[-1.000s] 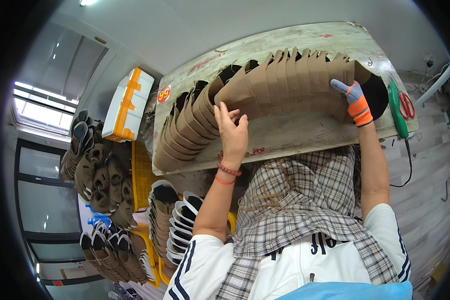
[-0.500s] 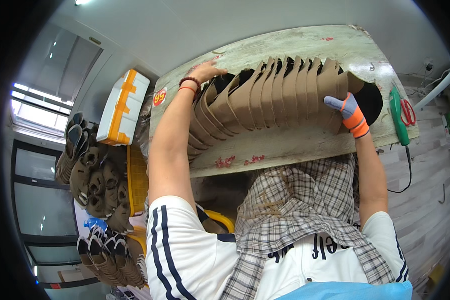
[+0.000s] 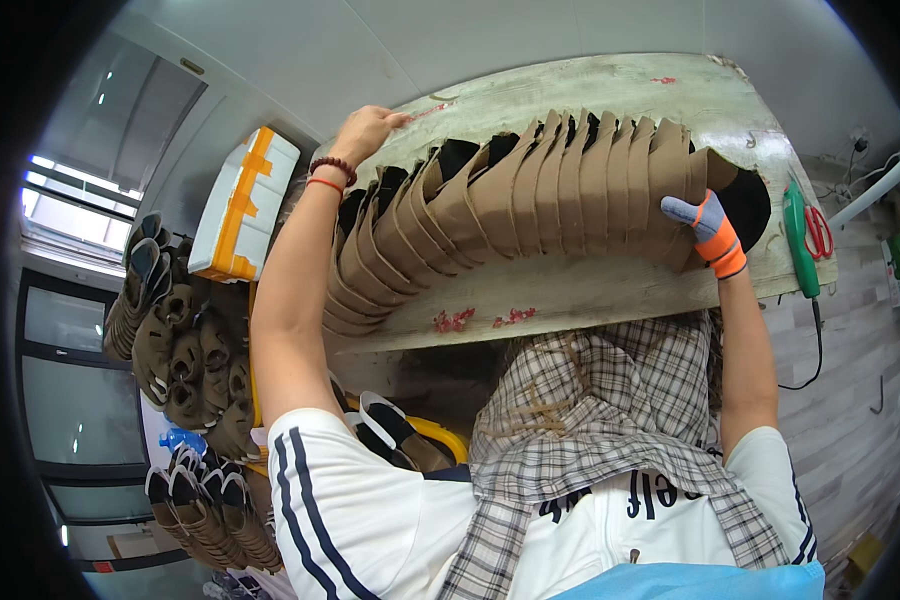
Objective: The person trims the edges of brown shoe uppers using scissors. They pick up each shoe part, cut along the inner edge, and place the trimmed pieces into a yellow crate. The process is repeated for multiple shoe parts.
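A long curved row of brown shoe uppers (image 3: pixel 530 205) with black lining lies nested across the worktable. My right hand (image 3: pixel 710 230), in a grey and orange glove, grips the upper at the row's right end, its thumb lying on the brown outer side. My bare left hand (image 3: pixel 367 132), with a beaded bracelet and red cord at the wrist, is beyond the row's far left edge, over the tabletop. Its fingers are curled together; anything between them is hidden.
The pale worktable (image 3: pixel 610 85) has a green-handled electric tool (image 3: pixel 798 235) and red-handled scissors (image 3: pixel 818 234) at its right edge, with a cord hanging down. At left are a white foam box (image 3: pixel 245 205) with orange tape and piles of brown shoe uppers (image 3: pixel 185 350).
My left hand has moved left and slightly farther off, and its spread fingers have curled. The row's left part now reaches farther left. My right hand has shifted slightly right.
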`<state>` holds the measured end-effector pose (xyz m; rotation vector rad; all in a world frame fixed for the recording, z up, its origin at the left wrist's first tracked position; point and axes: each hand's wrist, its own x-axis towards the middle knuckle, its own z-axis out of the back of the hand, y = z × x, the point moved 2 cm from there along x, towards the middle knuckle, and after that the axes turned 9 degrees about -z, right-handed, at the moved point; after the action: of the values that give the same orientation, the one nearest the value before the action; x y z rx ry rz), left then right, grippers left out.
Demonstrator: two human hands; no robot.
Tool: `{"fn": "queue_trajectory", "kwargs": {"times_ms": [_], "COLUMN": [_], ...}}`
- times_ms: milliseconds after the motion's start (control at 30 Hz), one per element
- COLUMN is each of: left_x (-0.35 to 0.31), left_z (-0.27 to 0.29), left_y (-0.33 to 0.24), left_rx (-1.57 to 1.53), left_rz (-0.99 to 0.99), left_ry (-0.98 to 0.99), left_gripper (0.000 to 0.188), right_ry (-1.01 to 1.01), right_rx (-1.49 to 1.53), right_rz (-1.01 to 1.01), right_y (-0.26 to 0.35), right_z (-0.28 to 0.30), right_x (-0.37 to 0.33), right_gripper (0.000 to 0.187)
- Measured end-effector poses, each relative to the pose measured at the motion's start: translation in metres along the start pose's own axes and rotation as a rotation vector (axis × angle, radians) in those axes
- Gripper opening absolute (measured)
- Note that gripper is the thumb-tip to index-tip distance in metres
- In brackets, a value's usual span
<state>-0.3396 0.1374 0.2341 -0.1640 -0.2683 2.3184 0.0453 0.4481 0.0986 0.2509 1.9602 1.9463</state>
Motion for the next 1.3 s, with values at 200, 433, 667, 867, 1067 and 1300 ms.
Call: {"fn": "queue_trajectory", "kwargs": {"times_ms": [200,433,667,867,1067,1300], "left_x": [-0.012,-0.057,-0.356,-0.378,-0.314,-0.225], "left_z": [-0.066,-0.007,-0.058,-0.092,-0.099,-0.090], "left_y": [-0.058,0.176,0.239,0.167,0.215,0.257], "left_rx": [-0.102,0.314,-0.917,-1.484,-1.666,-1.679], "left_rz": [-0.510,0.163,0.894,0.605,0.414,0.208], "left_ry": [0.176,-0.038,-0.672,-0.660,-0.583,-0.264], "left_gripper": [0.023,0.057,0.041,0.051,0.056,0.060], "right_ry": [0.053,0.096,0.052,0.032,0.031,0.063], "right_rx": [-0.090,-0.075,0.013,0.085,0.252,0.167], "right_rz": [0.105,-0.044,-0.039,-0.019,-0.057,-0.095], "right_y": [-0.009,-0.012,-0.018,-0.025,-0.078,-0.003], "right_z": [0.002,-0.014,0.004,0.005,0.059,-0.014], "right_x": [-0.035,-0.035,-0.026,-0.019,0.002,-0.016], "right_gripper": [0.053,0.042,0.039,0.042,0.041,0.058]}}
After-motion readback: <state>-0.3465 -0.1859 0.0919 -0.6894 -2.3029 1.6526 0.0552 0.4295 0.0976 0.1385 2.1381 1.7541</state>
